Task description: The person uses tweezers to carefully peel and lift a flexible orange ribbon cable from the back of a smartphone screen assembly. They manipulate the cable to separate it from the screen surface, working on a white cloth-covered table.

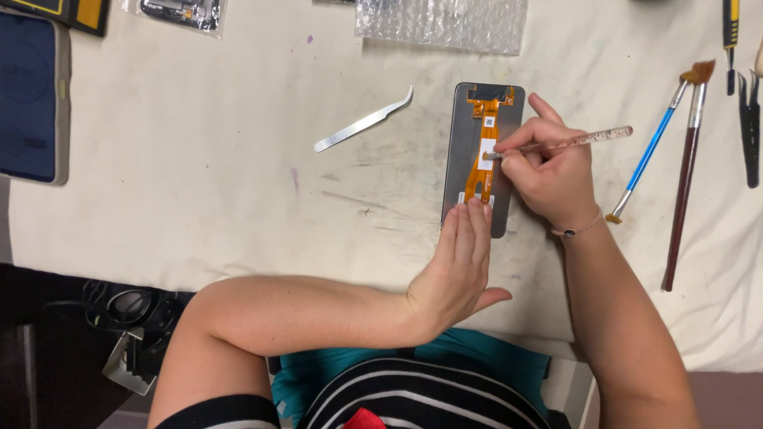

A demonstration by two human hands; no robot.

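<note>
— So, where's the phone screen panel [482, 159]?
— Face-down mid-counter [230, 192] — my left hand [460, 264] lies flat, fingers pinning its near end.
— The right?
— My right hand [552, 165] pinches a clear-handled brush [570, 142], tip on the orange flex cable [483, 150].

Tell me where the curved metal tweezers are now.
In the head view, the tweezers lie on the white cloth, left of the grey screen panel and below the bubble wrap, untouched by either hand.
</note>
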